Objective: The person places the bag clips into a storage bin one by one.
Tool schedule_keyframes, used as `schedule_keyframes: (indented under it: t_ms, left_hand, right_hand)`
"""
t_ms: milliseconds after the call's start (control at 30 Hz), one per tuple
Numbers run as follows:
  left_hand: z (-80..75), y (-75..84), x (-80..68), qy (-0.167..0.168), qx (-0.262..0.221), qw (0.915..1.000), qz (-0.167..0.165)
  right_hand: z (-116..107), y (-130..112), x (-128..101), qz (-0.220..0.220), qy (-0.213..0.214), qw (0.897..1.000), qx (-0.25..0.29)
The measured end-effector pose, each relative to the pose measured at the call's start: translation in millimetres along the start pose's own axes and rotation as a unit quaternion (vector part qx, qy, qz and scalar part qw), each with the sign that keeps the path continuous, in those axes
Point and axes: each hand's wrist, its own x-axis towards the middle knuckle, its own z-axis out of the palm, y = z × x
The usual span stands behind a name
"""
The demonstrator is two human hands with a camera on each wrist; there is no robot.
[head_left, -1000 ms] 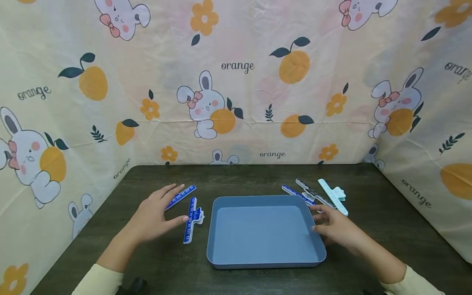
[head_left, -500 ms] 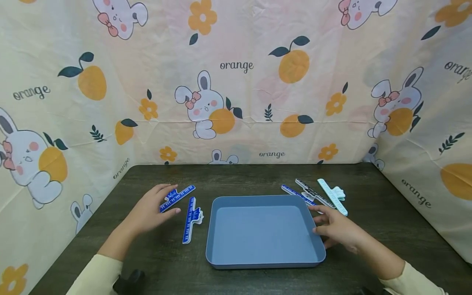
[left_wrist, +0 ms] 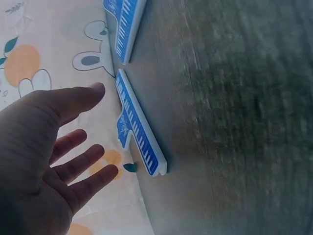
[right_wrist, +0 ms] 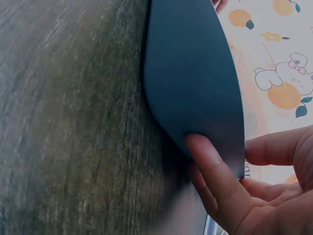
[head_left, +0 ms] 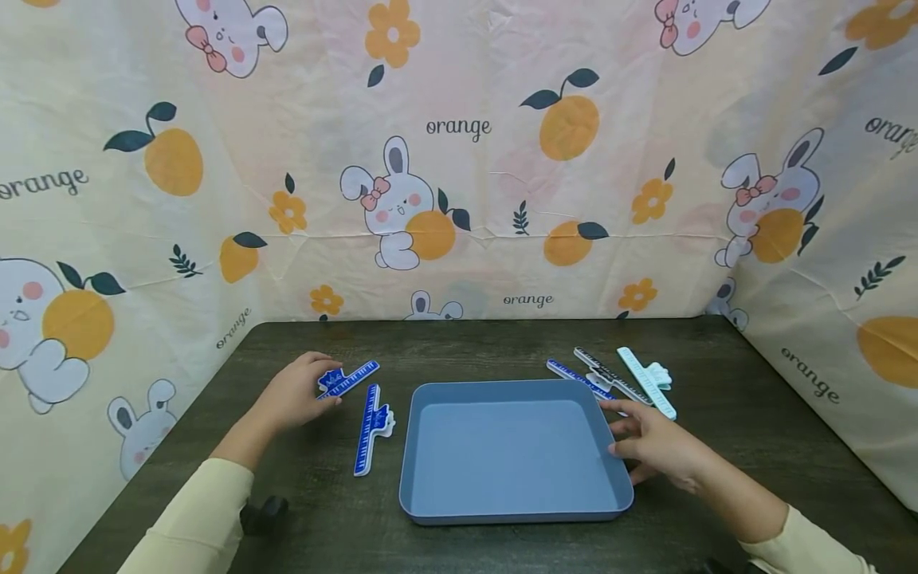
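My left hand [head_left: 294, 391] hovers over the table's left side, its fingers spread and loosely bent. Close to its fingertips lies a blue clip with ruler markings [head_left: 351, 379], and in the left wrist view a gap separates that clip [left_wrist: 139, 127] from the hand [left_wrist: 54, 147]. A second blue ruler clip [head_left: 367, 438] lies just right of it. At the right, my right hand [head_left: 656, 446] pinches the side wall of a shallow blue-grey tray [head_left: 516, 518]. In the right wrist view one digit presses the tray's outer wall [right_wrist: 190, 68], with other fingers beyond the rim.
Behind the right hand lie a blue ruler clip [head_left: 574, 376], a black one [head_left: 610, 375] and a mint-green one [head_left: 649, 383]. The dark wooden table [head_left: 459, 351] ends at a patterned cloth backdrop [head_left: 488, 183].
My left hand has drawn back leftward from between the two blue clips, uncovering more of the far one. The right hand stays at the tray's side.
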Motion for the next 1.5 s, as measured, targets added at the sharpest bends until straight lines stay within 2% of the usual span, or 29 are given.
schedule_keyframes:
  t_ms: [333, 700, 900, 1200, 1500]
  left_hand:
    - [5.8, -5.9, 14.8, -0.076, 0.014, 0.9958, -0.048]
    - [9.0, -8.7, 27.3, -0.136, 0.012, 0.9866, -0.09]
    - [10.2, -8.9, 29.8, -0.138, 0.001, 0.9865, -0.088]
    - [6.1, -6.4, 29.9, -0.147, 0.014, 0.9856, -0.082]
    - [-4.9, -1.7, 34.7, -0.121, 0.024, 0.9906, -0.06]
  right_hand:
    - [-0.6, 0.0, 0.4, 0.007, -0.004, 1.0, 0.004]
    - [-2.4, 2.4, 0.2, -0.002, -0.03, 0.999, 0.019]
    - [-1.7, 2.1, -0.2, -0.003, -0.032, 0.999, 0.029]
    - [0.5, 0.7, 1.3, 0.003, -0.028, 0.999, 0.036]
    - [0.6, 1.0, 2.5, -0.004, -0.03, 0.999, 0.044]
